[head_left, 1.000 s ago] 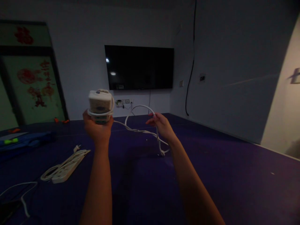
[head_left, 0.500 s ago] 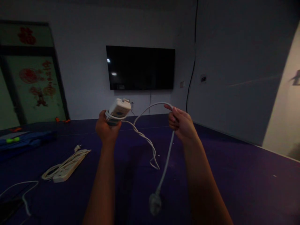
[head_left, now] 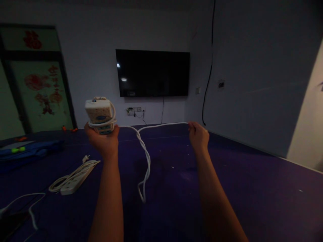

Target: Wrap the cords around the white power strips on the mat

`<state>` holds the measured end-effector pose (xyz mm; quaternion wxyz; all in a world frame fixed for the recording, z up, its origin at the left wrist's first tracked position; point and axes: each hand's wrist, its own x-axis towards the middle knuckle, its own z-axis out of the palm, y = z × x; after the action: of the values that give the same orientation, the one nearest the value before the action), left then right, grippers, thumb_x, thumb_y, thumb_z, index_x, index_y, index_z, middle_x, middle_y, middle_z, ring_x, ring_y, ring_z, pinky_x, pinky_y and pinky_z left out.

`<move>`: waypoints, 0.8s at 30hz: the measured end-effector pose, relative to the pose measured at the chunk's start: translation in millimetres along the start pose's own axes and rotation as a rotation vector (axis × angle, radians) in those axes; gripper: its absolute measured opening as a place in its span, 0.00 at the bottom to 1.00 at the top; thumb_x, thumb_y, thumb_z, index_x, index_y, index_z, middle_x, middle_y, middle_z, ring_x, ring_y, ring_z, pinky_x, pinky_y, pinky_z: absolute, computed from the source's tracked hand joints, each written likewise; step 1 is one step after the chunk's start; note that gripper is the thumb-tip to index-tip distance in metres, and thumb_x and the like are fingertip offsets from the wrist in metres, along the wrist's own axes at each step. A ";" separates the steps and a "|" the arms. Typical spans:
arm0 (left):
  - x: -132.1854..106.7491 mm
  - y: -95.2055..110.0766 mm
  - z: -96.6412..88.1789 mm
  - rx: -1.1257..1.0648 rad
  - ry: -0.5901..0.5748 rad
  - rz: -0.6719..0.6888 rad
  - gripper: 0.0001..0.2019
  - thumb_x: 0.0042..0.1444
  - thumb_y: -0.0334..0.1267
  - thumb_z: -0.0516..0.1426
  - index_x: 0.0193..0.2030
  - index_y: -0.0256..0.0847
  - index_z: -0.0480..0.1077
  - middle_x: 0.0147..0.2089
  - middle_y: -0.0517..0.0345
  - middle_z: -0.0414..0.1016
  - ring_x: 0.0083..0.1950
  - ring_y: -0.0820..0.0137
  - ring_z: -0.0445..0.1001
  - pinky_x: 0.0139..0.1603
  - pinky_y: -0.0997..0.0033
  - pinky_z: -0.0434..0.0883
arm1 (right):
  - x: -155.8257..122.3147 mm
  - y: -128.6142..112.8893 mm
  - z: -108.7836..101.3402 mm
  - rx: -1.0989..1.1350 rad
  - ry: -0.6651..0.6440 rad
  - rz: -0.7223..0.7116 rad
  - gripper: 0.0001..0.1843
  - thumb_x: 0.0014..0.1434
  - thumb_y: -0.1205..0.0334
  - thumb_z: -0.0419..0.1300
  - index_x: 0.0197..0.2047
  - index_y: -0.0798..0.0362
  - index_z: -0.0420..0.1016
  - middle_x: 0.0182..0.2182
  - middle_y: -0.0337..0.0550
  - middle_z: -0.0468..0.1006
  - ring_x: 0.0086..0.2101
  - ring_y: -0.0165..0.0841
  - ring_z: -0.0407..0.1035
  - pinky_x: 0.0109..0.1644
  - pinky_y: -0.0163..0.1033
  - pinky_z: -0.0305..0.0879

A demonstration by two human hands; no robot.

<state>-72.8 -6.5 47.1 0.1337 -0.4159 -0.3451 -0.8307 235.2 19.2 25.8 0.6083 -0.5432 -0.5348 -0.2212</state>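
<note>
My left hand (head_left: 105, 142) is wrapped round the lower end of a white power strip (head_left: 99, 113), held up on end and tilted. A turn of white cord circles the strip near my fingers. From there the power cord (head_left: 148, 158) runs out to the right, twisted round itself in a loop that hangs between my hands. Closed in a pinch, my right hand (head_left: 199, 137) grips the cord and draws its upper stretch nearly straight. The cord's plug does not show.
On the purple surface (head_left: 171, 208), a second power strip (head_left: 78, 179) with its cord bundled lies left. Nearer, a white cable (head_left: 32, 210) trails by a dark object. Blue cloth (head_left: 37, 151) lies farther left. A television (head_left: 153, 74) hangs on the wall; a black cable (head_left: 208, 77) dangles right.
My left hand has moved left with the power strip, and my right hand slightly right and down. The cord between them has straightened, and the hanging plug has gone from sight.
</note>
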 end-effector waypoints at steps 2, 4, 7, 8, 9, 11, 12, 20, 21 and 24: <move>-2.4 2.2 5.0 0.000 0.036 -0.004 0.31 0.32 0.29 0.66 0.45 0.41 0.58 0.44 0.55 0.70 0.49 0.63 0.72 0.58 0.59 0.65 | -2.3 7.7 7.8 -0.033 -0.022 -0.039 0.19 0.62 0.60 0.46 0.39 0.54 0.78 0.31 0.48 0.78 0.33 0.37 0.67 0.37 0.38 0.57; -4.3 5.7 9.7 -0.019 0.047 -0.002 0.31 0.31 0.27 0.67 0.43 0.41 0.60 0.42 0.56 0.71 0.47 0.63 0.73 0.57 0.59 0.66 | -4.9 16.2 14.6 -0.057 -0.045 -0.081 0.19 0.63 0.61 0.46 0.42 0.53 0.78 0.35 0.49 0.77 0.37 0.38 0.67 0.42 0.41 0.58; -5.8 9.8 15.2 -0.090 0.032 0.001 0.31 0.30 0.27 0.67 0.43 0.40 0.60 0.42 0.55 0.71 0.49 0.62 0.72 0.58 0.58 0.65 | -13.6 30.0 26.0 -0.110 -0.106 -0.080 0.18 0.61 0.64 0.48 0.42 0.50 0.79 0.41 0.50 0.76 0.44 0.42 0.64 0.48 0.47 0.57; -6.0 10.1 16.8 -0.123 0.030 -0.002 0.31 0.30 0.27 0.67 0.43 0.40 0.60 0.43 0.55 0.71 0.50 0.62 0.72 0.58 0.58 0.65 | -18.0 34.4 30.5 -0.128 -0.133 -0.069 0.17 0.60 0.65 0.49 0.42 0.49 0.80 0.43 0.50 0.76 0.46 0.43 0.62 0.50 0.49 0.56; -6.2 9.9 18.5 -0.159 0.031 -0.007 0.31 0.30 0.28 0.68 0.43 0.40 0.60 0.44 0.54 0.71 0.50 0.62 0.72 0.58 0.58 0.65 | -22.8 38.3 35.2 -0.141 -0.165 -0.061 0.16 0.59 0.66 0.50 0.41 0.49 0.80 0.44 0.50 0.75 0.48 0.44 0.61 0.51 0.51 0.56; -7.0 8.1 22.0 -0.230 0.028 -0.019 0.32 0.31 0.28 0.68 0.45 0.39 0.60 0.45 0.54 0.71 0.51 0.63 0.72 0.57 0.58 0.66 | -32.0 42.6 44.9 -0.148 -0.253 -0.067 0.16 0.57 0.69 0.52 0.41 0.50 0.80 0.46 0.51 0.75 0.51 0.45 0.59 0.54 0.52 0.55; -7.7 6.8 23.8 -0.254 0.027 -0.024 0.33 0.31 0.28 0.68 0.46 0.39 0.59 0.46 0.54 0.70 0.51 0.63 0.72 0.57 0.58 0.67 | -35.4 42.2 49.3 -0.141 -0.298 -0.078 0.17 0.56 0.71 0.53 0.42 0.51 0.80 0.47 0.51 0.75 0.53 0.45 0.59 0.55 0.52 0.55; -17.3 3.5 36.7 -0.343 0.036 -0.084 0.33 0.29 0.29 0.68 0.44 0.39 0.60 0.44 0.56 0.71 0.46 0.66 0.73 0.50 0.62 0.71 | -30.5 -33.8 49.6 0.371 -0.475 -0.158 0.13 0.59 0.57 0.56 0.39 0.51 0.81 0.36 0.45 0.81 0.36 0.35 0.73 0.40 0.38 0.66; -18.5 4.5 37.7 -0.351 0.031 -0.092 0.33 0.28 0.28 0.68 0.44 0.39 0.60 0.43 0.57 0.71 0.45 0.66 0.73 0.49 0.62 0.71 | -30.2 -46.8 45.2 0.435 -0.525 -0.158 0.15 0.60 0.54 0.55 0.37 0.52 0.81 0.32 0.44 0.81 0.32 0.33 0.73 0.36 0.36 0.65; -21.5 7.2 39.9 -0.337 0.027 -0.109 0.32 0.28 0.28 0.68 0.42 0.39 0.61 0.41 0.58 0.71 0.44 0.67 0.73 0.49 0.64 0.71 | -32.9 -79.1 31.1 0.466 -0.648 -0.227 0.15 0.57 0.49 0.58 0.35 0.50 0.81 0.30 0.42 0.81 0.30 0.31 0.73 0.33 0.33 0.62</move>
<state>-31.9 14.2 50.1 0.0215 -0.4019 -0.2210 -0.8884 144.4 12.2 25.0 0.4868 -0.3701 -0.7909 0.0227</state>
